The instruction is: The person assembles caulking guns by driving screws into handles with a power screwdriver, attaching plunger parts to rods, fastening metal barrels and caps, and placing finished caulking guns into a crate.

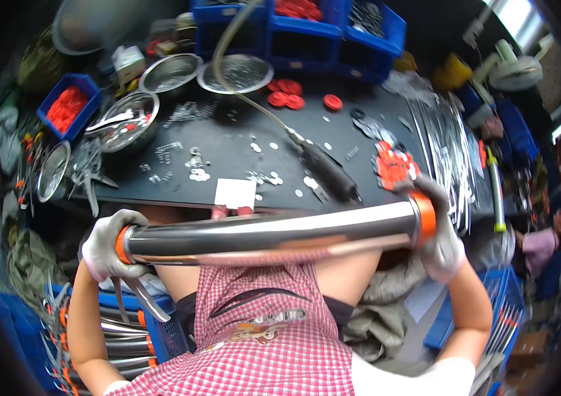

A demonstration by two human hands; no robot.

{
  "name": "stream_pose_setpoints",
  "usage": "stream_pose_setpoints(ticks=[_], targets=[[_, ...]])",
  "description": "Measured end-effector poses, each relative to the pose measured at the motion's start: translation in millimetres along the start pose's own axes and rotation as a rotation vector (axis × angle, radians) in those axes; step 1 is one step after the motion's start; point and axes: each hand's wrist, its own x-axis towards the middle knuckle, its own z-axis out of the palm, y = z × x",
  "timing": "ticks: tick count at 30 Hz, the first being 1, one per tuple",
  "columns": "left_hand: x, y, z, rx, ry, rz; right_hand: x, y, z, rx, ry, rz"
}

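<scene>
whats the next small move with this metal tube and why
Perhaps lightly twist the right orange ring to check it's seated: the right hand is wrapped around that end, while the left hand steadies the metal tube at the other.

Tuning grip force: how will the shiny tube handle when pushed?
Probably stiff: the shiny tube, held at its orange ends by the left hand and right hand, shows no sag. Its glossy surface may be slippery. The round body would likely roll.
</scene>
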Motion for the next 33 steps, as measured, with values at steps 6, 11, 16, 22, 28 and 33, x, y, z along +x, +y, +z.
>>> stream_pose_setpoints(ticks=[6,11,16,22,28,33], targets=[[6,3,25,-0.033,0.124,-0.057,40,15,6,0.252,0.192,0.233],[0,1,17,0.014,0.062,-0.009,35,36,-11,0.314,0.417,-0.009],[-5,-15,25,-0.023,0.068,-0.018,26,27,10,0.62,0.098,0.214],[-15,-27,11,-0.093,0.039,-0.101,28,29,15,0.452,-0.033,-0.129],[-4,-24,-3,-0.078,-0.023,-0.136,26,21,15,0.06,-0.043,-0.369],[2,-24,-10,-0.035,-0.037,-0.105,15,26,13,-0.041,-0.032,-0.44]])
